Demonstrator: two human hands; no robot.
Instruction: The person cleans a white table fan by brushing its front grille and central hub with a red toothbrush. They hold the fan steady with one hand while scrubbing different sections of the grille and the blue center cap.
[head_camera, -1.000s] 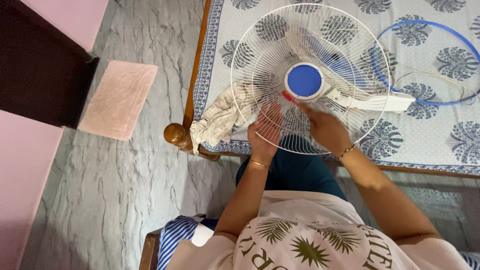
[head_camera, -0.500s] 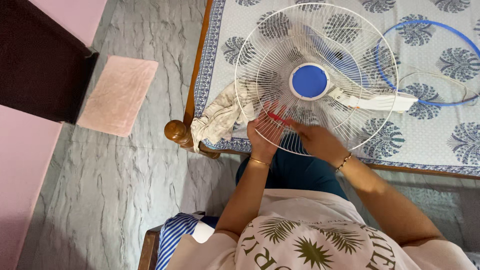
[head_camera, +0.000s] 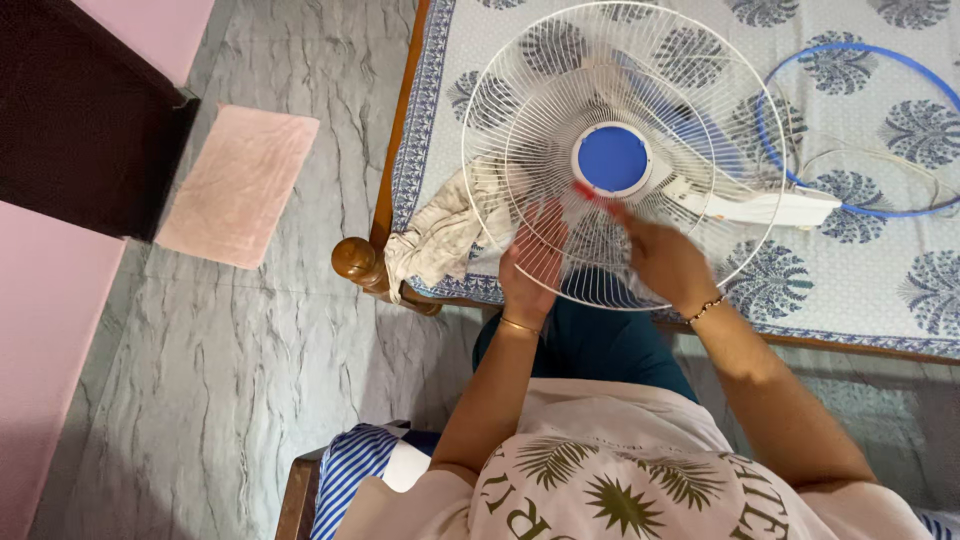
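**Asker:** On the bed, what sits in front of the person?

**Describer:** At the bed's near edge, a white wire fan guard (head_camera: 625, 150) with a round blue centre cap (head_camera: 612, 160) rests over a white fan body (head_camera: 760, 207) that lies on a patterned blue and white bedsheet (head_camera: 860, 270). The guard is seen from above and faces up toward the camera.

**Asker:** Where are the hands?

**Describer:** Both are at the lower part of the guard. The left hand (head_camera: 530, 265) lies flat against the wires, fingers spread and open, gripping nothing. The right hand (head_camera: 665, 260) is just beside it, its fingers pinched together on a small red tool (head_camera: 585, 190) whose tip points at the wires just below the blue cap (the tool is thin and slightly blurred, so its exact kind is unclear).

**Asker:** What else is nearby?

**Describer:** A crumpled cream cloth (head_camera: 440, 235) lies on the bed corner, partly under the guard's left edge, next to a rounded wooden bedpost (head_camera: 355, 262). A blue ring (head_camera: 850, 120) lies on the sheet to the right, behind the fan body. A pink mat (head_camera: 238, 185) lies on the grey marble floor (head_camera: 250, 380), well apart from the bed.
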